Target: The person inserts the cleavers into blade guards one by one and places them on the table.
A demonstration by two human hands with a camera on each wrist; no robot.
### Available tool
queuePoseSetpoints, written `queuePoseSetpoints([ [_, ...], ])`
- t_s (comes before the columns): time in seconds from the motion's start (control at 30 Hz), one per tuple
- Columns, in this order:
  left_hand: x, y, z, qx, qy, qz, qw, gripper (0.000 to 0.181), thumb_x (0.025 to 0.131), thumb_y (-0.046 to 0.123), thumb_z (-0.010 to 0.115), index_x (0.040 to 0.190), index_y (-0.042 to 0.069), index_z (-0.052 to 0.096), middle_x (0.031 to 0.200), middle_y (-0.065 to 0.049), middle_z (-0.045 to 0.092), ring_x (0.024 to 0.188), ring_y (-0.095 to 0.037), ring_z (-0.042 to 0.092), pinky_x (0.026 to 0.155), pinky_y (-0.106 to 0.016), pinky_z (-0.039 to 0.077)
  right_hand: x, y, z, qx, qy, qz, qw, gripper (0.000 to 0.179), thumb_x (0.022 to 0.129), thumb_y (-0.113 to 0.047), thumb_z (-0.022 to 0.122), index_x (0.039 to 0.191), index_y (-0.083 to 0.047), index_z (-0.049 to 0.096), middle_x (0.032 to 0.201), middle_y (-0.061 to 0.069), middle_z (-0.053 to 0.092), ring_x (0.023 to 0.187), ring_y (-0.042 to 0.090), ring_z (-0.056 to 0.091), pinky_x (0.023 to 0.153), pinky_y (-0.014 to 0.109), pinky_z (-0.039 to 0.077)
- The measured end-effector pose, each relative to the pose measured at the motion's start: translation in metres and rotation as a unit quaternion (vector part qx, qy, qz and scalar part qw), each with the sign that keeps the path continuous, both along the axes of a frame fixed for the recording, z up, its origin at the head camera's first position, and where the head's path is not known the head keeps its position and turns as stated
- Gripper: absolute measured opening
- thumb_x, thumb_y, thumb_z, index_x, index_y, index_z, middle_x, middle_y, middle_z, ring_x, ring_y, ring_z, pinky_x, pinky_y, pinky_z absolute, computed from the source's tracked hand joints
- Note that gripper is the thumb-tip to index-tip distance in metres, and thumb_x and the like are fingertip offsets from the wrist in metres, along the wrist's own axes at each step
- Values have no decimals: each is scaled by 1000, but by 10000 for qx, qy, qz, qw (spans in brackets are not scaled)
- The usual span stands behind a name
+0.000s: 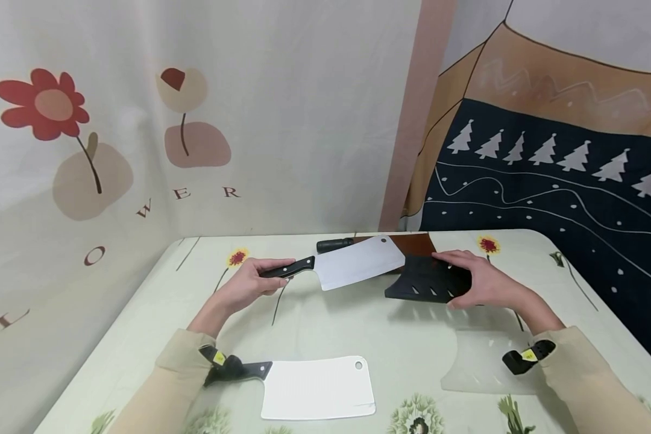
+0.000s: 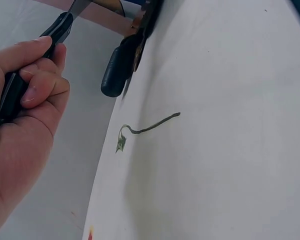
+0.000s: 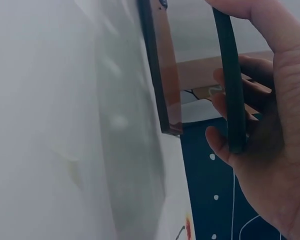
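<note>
Forearms [image 1: 157,377] are slanting inward over bench [image 1: 347,328]; left hand [image 1: 244,286] is gripping raised cleaver [image 1: 360,263] by its handle [image 1: 299,266]; right hand [image 1: 485,280] is pinching black slotted sheath [image 1: 428,280] at one end.

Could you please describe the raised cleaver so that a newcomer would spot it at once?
Start at the flowered table and go to its far half, where the person's left grip holds the cleaver by its black handle. Its broad silver blade, holed at one corner, points toward a black cover. Unlike the other cleaver, lying flat on the near side, it is held in the air.
</note>
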State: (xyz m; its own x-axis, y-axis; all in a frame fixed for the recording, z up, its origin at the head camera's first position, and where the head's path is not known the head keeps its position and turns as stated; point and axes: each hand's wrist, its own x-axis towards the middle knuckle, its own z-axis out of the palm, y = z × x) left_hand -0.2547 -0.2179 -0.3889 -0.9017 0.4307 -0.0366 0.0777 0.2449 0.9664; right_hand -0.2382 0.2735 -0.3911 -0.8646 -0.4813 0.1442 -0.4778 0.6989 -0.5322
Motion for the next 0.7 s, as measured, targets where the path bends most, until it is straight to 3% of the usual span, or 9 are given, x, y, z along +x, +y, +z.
queuePoseSetpoints([
  [0.3, 1, 0, 3, 288, -93, -298, 9991, 46, 83, 0, 69, 128, 5, 59, 113, -24, 61, 74, -14, 52, 60, -22, 44, 1, 4, 0, -35, 107, 16, 9999, 90, 59, -26, 88, 139, -13, 48, 138, 13, 45, 124, 31, 37, 92, 58, 38],
  [0.5, 6, 0, 8, 12, -51, -820, 9966, 46, 83, 1, 69, 129, 3, 58, 106, -17, 63, 72, -11, 51, 59, -20, 44, 1, 6, -2, 23, 167, 80, 9998, 89, 60, -29, 87, 138, -13, 48, 137, 13, 46, 124, 32, 38, 92, 58, 37],
  [0.7, 5, -4, 16, -220, 38, -931, 9954, 44, 84, 4, 69, 127, 4, 60, 95, -18, 64, 65, -12, 46, 55, -20, 39, 1, 6, 3, -12, 68, 220, 9997, 89, 59, -29, 87, 138, -15, 49, 137, 10, 47, 125, 29, 38, 93, 55, 37],
])
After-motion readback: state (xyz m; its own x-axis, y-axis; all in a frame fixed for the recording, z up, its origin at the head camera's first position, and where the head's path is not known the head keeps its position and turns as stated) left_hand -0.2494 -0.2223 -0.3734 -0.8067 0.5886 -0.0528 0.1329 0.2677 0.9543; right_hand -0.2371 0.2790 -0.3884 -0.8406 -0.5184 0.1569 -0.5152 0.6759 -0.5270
